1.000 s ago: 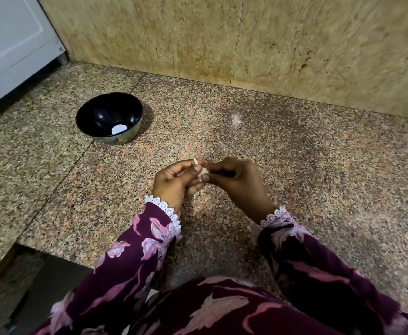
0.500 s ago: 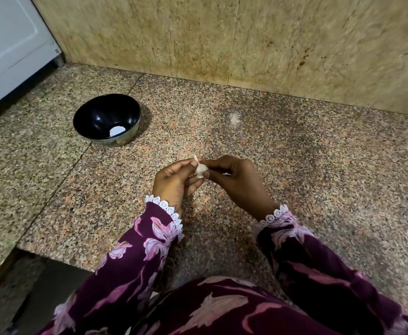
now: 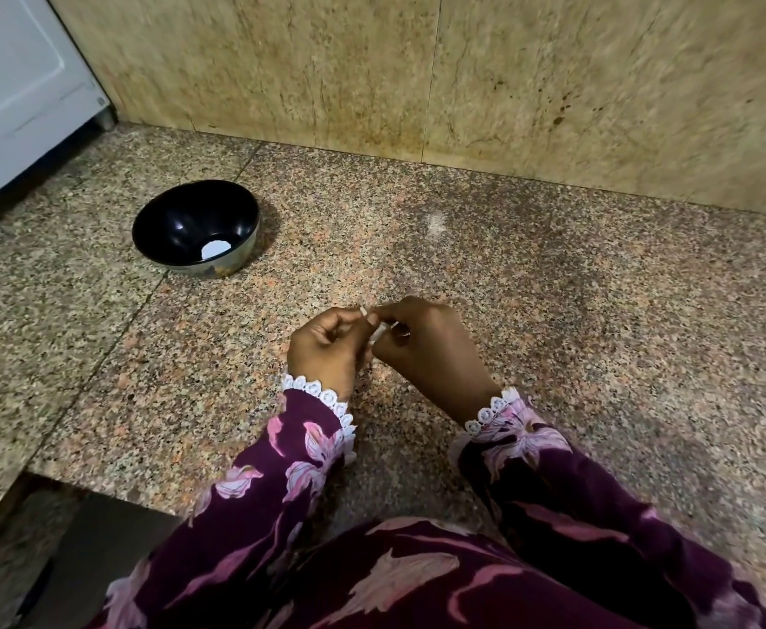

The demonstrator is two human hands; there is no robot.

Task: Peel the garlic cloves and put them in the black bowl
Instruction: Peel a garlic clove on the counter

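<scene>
Both hands meet low over the bench (image 3: 553,311), left hand (image 3: 326,342) pinching the garlic clove (image 3: 379,331) steady while right hand (image 3: 422,342) picks its skin; black bowl (image 3: 154,215) waits well apart, within reach.

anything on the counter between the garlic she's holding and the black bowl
Nothing visible. The garlic clove is pinched between the left hand and the right hand, and only bare counter lies between them and the black bowl, which sits open to the far left.
</scene>
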